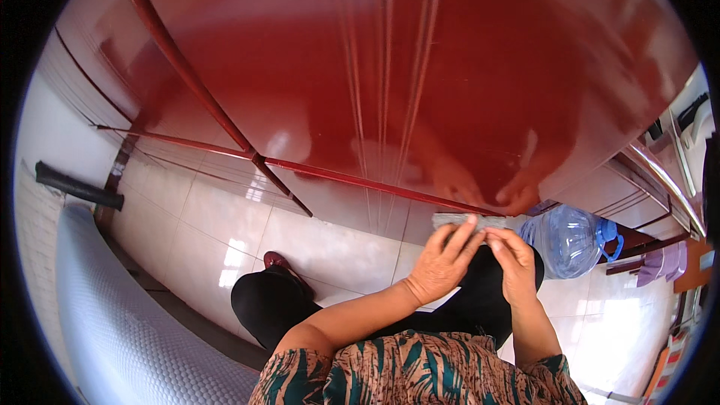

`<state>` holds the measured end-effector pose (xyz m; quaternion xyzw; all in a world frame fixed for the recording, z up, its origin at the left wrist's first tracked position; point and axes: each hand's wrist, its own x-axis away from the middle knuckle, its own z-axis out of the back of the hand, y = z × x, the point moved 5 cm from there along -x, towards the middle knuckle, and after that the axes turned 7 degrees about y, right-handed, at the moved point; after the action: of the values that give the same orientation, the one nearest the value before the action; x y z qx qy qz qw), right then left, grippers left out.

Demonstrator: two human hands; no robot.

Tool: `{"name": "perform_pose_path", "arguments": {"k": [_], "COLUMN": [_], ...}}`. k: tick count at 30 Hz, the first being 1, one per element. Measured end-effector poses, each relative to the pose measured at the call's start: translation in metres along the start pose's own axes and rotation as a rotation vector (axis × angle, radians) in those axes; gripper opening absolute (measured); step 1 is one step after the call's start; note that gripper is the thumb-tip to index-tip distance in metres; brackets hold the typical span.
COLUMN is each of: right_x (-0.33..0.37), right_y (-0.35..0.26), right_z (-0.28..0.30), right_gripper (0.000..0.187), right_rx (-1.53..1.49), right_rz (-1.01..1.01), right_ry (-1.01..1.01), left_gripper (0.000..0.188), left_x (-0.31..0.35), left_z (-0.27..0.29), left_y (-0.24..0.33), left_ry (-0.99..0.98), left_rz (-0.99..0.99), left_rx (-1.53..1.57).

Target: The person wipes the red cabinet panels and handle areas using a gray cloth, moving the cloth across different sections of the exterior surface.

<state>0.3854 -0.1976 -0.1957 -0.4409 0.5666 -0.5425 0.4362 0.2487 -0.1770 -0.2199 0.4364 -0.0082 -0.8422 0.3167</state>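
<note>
Both of my hands are together at the lower edge of a glossy dark red panel (300,67). Between them is a small folded grey cloth (448,219). The fingers of my left hand (439,261) bend over the cloth and hold it. At its right end, my right hand (517,262) pinches the cloth between thumb and fingers. The cloth lies right by the panel's bottom edge, and I cannot tell whether it touches the surface. My hands are mirrored in the red gloss above them.
A large clear water jug (562,240) with a blue cap and handle lies just right of my right hand. Pale tiles (202,217) cover the floor. At the left is a light grey-blue padded surface (142,322). A purple cloth (660,264) hangs at the far right.
</note>
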Motion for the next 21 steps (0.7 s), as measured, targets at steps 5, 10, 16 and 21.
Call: {"name": "perform_pose_path", "arguments": {"k": [5, 10, 16, 21], "right_x": [0.001, -0.013, -0.007, 0.0], "right_y": [0.002, 0.01, 0.002, 0.053], "right_z": [-0.012, -0.058, -0.043, -0.008], "right_gripper": [0.026, 0.027, 0.026, 0.024], "right_rx": [0.067, 0.22, 0.374, 0.281], "right_rz": [0.012, 0.14, 0.131, -0.103], "right_ry": [-0.019, -0.161, -0.377, -0.32], "left_gripper": [0.057, 0.051, 0.042, 0.043], "left_x": [0.004, 0.026, 0.035, 0.065], "left_z": [0.007, 0.027, 0.043, 0.061], "left_y": [-0.01, -0.047, -0.077, -0.134], "left_ry": [0.096, 0.209, 0.359, 0.617], "left_rz": [0.12, 0.327, 0.511, 0.872], "left_rx": [0.173, 0.135, 0.061, 0.064]}}
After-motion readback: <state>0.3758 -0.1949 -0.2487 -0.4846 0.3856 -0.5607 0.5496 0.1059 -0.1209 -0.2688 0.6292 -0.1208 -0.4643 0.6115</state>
